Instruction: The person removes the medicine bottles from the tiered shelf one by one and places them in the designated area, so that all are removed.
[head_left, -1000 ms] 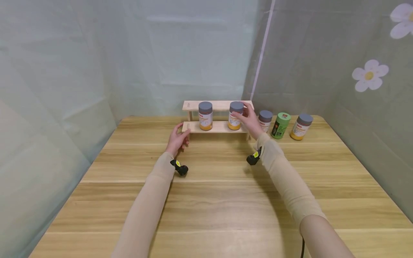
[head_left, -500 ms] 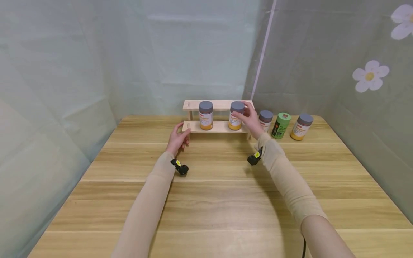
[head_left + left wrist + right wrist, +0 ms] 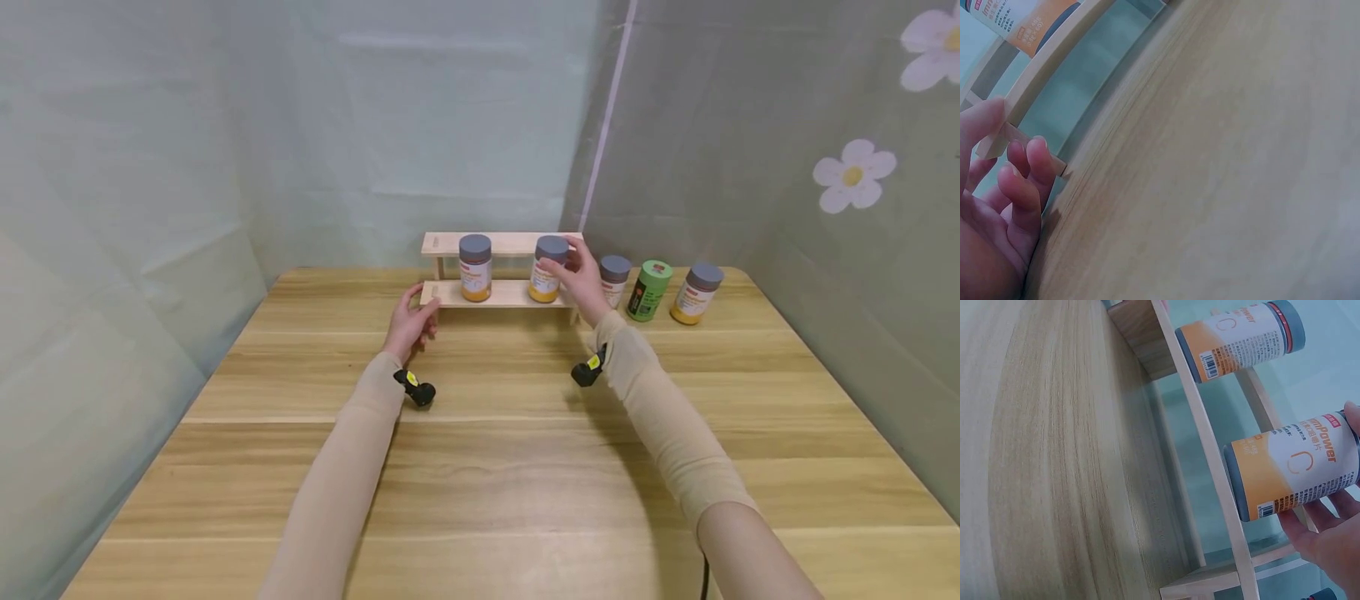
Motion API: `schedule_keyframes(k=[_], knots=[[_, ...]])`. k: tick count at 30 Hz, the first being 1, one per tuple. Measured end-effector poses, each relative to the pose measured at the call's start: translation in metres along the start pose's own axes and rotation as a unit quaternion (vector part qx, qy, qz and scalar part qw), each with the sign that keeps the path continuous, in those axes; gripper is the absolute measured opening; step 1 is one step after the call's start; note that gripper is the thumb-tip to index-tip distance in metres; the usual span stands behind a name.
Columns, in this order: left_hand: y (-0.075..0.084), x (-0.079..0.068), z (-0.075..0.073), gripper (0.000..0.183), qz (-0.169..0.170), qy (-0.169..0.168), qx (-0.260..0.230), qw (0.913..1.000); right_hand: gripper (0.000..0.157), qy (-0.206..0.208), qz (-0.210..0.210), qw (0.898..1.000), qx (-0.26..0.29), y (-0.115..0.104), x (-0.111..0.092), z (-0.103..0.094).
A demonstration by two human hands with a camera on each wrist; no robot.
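Observation:
A two-tier wooden shelf (image 3: 513,292) stands at the back of the table. My left hand (image 3: 407,323) grips the left end of its lower board. In the left wrist view the thumb lies on the board (image 3: 1054,56), with the other fingers curled below and beside it. My right hand (image 3: 585,283) holds a grey-lidded supplement bottle (image 3: 545,279) upright on the right part of the lower board. Fingers and thumb wrap its upper part in the right wrist view, where the bottle's base (image 3: 1241,487) meets the board. Another such bottle (image 3: 476,275) stands left of it, untouched.
Right of the shelf stand a grey-lidded bottle (image 3: 613,279), partly hidden by my right hand, a green canister (image 3: 649,290) and another grey-lidded bottle (image 3: 696,293). The wood-grain table (image 3: 480,467) reaches toward me. Cloth curtains (image 3: 450,125) hang behind and at the sides.
The bottle in my right hand has edged slightly to the right along the lower board. My left hand keeps its grip on the shelf end. The head view has shifted a little.

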State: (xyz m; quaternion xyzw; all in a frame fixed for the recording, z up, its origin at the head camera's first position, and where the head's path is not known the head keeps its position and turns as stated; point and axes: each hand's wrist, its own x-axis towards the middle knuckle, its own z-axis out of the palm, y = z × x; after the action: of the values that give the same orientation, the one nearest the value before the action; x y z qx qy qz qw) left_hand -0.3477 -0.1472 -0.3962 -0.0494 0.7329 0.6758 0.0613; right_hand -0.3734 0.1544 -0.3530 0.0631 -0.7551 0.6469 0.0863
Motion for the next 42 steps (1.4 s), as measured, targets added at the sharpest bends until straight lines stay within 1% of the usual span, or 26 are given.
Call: schedule_keyframes(k=[5,8,13,15,20,23,26,31,35,42], knots=[[0.000,0.000,0.000,0.064,0.005,-0.001,-0.001,1.0000,0.061,0.004,-0.007,1.000,-0.008,-0.002,-0.002,-0.002],[0.000,0.001,0.001,0.064,0.006,-0.002,-0.003,1.0000,0.063,0.004,-0.012,1.000,-0.026,-0.003,-0.005,-0.004],[0.001,0.000,0.002,0.064,0.005,-0.002,0.000,1.0000,0.064,-0.010,-0.023,0.998,-0.062,-0.003,-0.009,-0.011],[0.002,0.000,0.002,0.063,0.006,-0.002,-0.001,1.0000,0.063,-0.011,-0.028,0.998,-0.063,0.000,-0.010,-0.014],[0.001,0.001,0.001,0.062,0.004,-0.003,-0.005,1.0000,0.061,-0.010,-0.032,0.998,-0.047,0.003,-0.014,-0.022],[-0.002,0.006,0.000,0.061,0.000,0.000,-0.012,0.9999,0.061,-0.009,-0.029,0.998,-0.048,0.002,-0.017,-0.026],[-0.012,0.015,-0.001,0.062,0.001,0.003,-0.015,0.9999,0.062,-0.004,-0.029,0.998,-0.056,0.000,-0.020,-0.030],[-0.027,0.027,-0.002,0.064,0.020,0.010,-0.004,0.9997,0.061,-0.001,-0.032,0.998,-0.056,0.003,-0.023,-0.037],[-0.032,0.028,-0.002,0.063,0.029,0.014,-0.007,0.9995,0.061,-0.001,-0.028,0.998,-0.053,0.008,-0.026,-0.044],[-0.031,0.029,-0.004,0.064,0.033,0.018,-0.005,0.9993,0.063,0.015,-0.034,0.997,-0.070,0.007,-0.032,-0.052]])
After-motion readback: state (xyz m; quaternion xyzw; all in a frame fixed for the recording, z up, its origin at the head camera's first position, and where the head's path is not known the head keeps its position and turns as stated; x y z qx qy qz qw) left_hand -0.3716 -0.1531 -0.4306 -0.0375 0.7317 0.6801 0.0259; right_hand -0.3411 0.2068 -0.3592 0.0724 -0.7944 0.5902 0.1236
